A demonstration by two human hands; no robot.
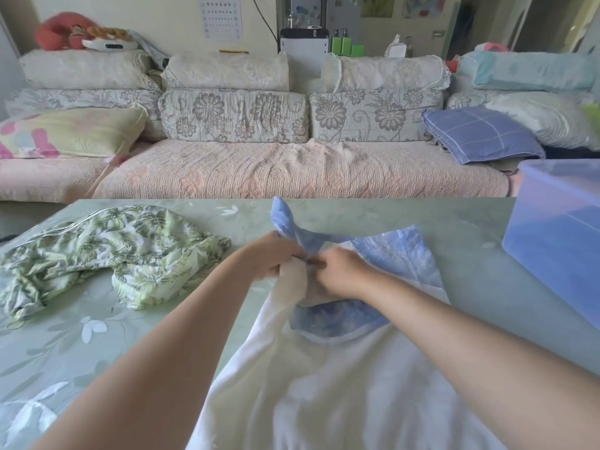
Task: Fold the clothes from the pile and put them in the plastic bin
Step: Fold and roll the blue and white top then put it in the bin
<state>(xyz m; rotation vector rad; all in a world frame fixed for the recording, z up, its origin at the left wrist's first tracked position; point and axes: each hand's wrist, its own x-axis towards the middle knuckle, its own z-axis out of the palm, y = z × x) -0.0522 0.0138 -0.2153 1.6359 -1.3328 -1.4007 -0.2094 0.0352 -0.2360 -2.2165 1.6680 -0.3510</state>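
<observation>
- The sofa (292,170) fills the twelve o'clock side of the view behind the table; it plays no part in the folding
- The table (81,336), under a pale green flowered cover, carries everything for the task
- The white cloth with a blue printed panel (341,401) lies from the table's middle down to six o'clock and runs out of view at the near edge; whether it is a garment or a pillowcase I cannot tell. One blue corner stands up at twelve o'clock of the hands
- The plastic bin (552,241), translucent blue, sits at three o'clock at the table's right side, well apart from the cloth and partly cut off by the frame
- The leaf-print cloth (107,251), crumpled and not yet folded, lies at nine o'clock, apart from the white piece
- The left hand (272,254) has its fingers curled and grips a bunch of the white cloth
- The right hand (341,271), touching the left, pinches the same spot with curled fingers
- Risk, as I judge it: both hands hold one small gathered spot, so the rest hangs loose; a pull toward twelve o'clock could drag the panel into creases and make the fold crooked
- The part over the near edge may slide the whole piece off if the grip loosens
- The bin lies far to three o'clock, so a loose fold could come undone on the way
</observation>
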